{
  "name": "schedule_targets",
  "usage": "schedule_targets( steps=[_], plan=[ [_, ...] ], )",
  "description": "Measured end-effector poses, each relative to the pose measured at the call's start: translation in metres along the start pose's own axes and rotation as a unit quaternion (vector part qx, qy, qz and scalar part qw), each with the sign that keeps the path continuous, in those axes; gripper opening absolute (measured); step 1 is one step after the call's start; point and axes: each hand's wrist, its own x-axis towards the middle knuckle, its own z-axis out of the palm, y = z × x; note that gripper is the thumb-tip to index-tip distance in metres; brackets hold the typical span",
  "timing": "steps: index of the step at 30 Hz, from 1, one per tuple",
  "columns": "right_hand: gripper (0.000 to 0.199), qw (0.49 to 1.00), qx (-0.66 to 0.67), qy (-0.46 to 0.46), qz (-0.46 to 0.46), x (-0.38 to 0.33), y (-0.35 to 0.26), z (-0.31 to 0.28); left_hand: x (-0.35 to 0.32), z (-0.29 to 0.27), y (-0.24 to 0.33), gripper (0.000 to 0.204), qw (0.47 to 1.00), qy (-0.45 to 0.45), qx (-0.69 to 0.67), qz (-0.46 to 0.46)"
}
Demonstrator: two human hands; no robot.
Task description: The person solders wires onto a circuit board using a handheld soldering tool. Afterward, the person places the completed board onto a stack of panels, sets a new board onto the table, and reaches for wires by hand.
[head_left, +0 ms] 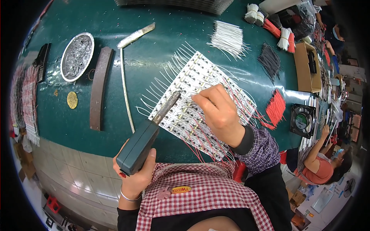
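I see the left hand [137,181] wrapped around a dark-green plastic pistol-shaped tool [138,147], its grey metal nose reaching over the flat white wired circuit-board panel [207,63]; above the panel, the right hand [221,113] has fingertips pressed together, on what I cannot tell.

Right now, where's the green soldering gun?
In the head view, the soldering gun is left of centre, in the left hand, its tip over the white circuit boards.

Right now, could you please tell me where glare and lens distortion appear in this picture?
In the head view, glare whitens the green table near the red wire bundle; also in the head view, the table's near edge bows, the circuit boards look bright, and the corners go black.
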Motion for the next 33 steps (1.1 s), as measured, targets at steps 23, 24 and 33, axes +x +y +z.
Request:
schedule_targets(
  steps=[23,24,33],
  plan=[
    [0.029,0.989,0.124,0.019,0.075,0.009,0.003,0.007,0.0,-0.008,0.005,0.023,0.999,-0.008,0.011,-0.045],
    [0.029,0.989,0.124,0.019,0.076,0.009,0.003,0.007,0.0,-0.009,0.006,0.023,0.999,-0.011,0.014,-0.048],
    [0.031,0.997,0.065,-0.007,0.051,0.007,0.005,0.009,0.003,-0.005,0.0,0.02,1.0,-0.02,-0.008,-0.018]
  ],
)
